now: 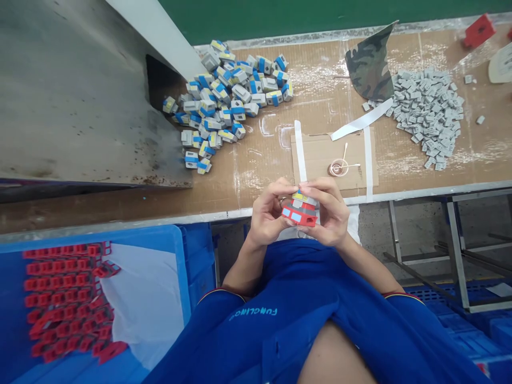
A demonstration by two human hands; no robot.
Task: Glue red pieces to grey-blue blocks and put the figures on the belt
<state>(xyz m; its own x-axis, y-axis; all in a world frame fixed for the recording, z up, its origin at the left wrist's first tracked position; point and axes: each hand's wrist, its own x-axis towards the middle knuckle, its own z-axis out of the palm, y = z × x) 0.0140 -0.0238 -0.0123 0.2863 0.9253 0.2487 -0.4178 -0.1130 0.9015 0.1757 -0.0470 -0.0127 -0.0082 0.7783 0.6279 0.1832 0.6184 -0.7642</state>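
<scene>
Between my two hands, at the table's front edge, is a small red plastic toy vehicle part (301, 212) with pale blue windows, topped by a grey, yellow and blue piece (299, 197). My left hand (273, 210) grips it from the left, thumb below and fingers on top. From the right, my right hand (328, 209) closes on it the same way. Just beyond them, a taped cardboard sheet (316, 154) carries a small round dish (337, 168) with cotton swabs (352, 165).
A pile of grey, blue and yellow pieces (228, 96) lies back left beside a metal box (80, 106). Small grey parts (432, 109) are heaped at right near camouflage cloth (372, 64). Lower left, a blue crate (179, 266) holds rows of red parts (64, 282) and a white sheet (144, 298).
</scene>
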